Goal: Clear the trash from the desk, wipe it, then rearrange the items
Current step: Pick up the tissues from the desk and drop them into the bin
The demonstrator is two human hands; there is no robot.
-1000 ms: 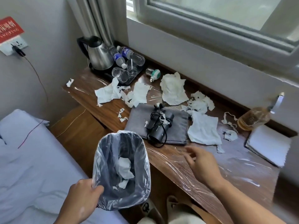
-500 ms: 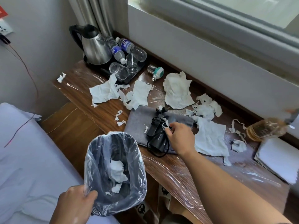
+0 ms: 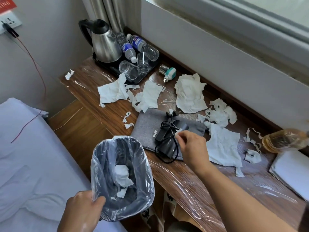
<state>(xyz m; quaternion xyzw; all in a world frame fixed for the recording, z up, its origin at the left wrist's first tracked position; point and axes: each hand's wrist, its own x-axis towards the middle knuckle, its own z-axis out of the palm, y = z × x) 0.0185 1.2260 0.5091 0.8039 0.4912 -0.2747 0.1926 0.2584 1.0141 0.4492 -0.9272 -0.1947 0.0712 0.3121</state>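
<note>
My left hand (image 3: 83, 210) grips the near rim of a dark bin (image 3: 122, 178) lined with clear plastic, held beside the desk's front edge; crumpled tissue lies inside it. My right hand (image 3: 192, 148) pinches a small white tissue scrap (image 3: 179, 130) over the black charger and its cable (image 3: 168, 141), which rest on a grey pouch (image 3: 147, 129). Torn white tissue is scattered over the wooden desk (image 3: 192, 181): a large sheet (image 3: 224, 146) right of my hand, another sheet (image 3: 189, 94) behind the pouch, more pieces (image 3: 113, 92) near the tray.
A steel kettle (image 3: 103, 46), two water bottles (image 3: 143, 46) and glasses (image 3: 129, 70) sit on a black tray at the back left. A teal plug-in device (image 3: 168, 72) lies nearby. A bottle of amber liquid (image 3: 282, 139) and a white pad (image 3: 291, 171) sit at right. The bed (image 3: 25, 164) is left.
My right hand moved left from the desk's front edge to the charger and pinched a tissue scrap there. The bin stays in my left hand.
</note>
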